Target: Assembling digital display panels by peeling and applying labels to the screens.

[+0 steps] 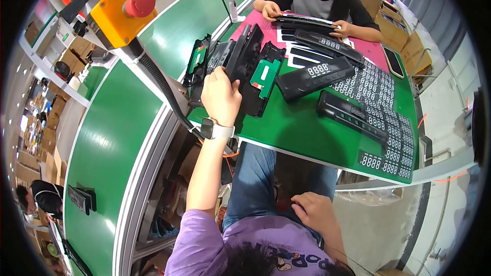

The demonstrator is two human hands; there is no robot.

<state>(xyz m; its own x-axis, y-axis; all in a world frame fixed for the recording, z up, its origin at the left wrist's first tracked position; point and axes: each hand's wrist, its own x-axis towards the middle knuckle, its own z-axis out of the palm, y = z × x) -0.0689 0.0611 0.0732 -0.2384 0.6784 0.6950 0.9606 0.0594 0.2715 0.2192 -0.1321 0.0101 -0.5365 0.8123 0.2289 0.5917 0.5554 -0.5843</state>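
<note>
the left hand (221,94) reaches up onto the green table (312,138) and closes its fingers around a black plastic housing (244,53) standing tilted among a cluster of similar housings at the table's left edge, beside a green circuit board (264,75). the right hand (317,209) rests low on the person's lap, fingers loosely curled, holding nothing. a black display panel (314,76) lies just right of the cluster. across the table, another person's hands (269,10) handle a long black panel.

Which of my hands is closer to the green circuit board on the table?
Left. Your left hand grips black housings just beside the green circuit board; your right hand rests on your lap, below the table.
</note>
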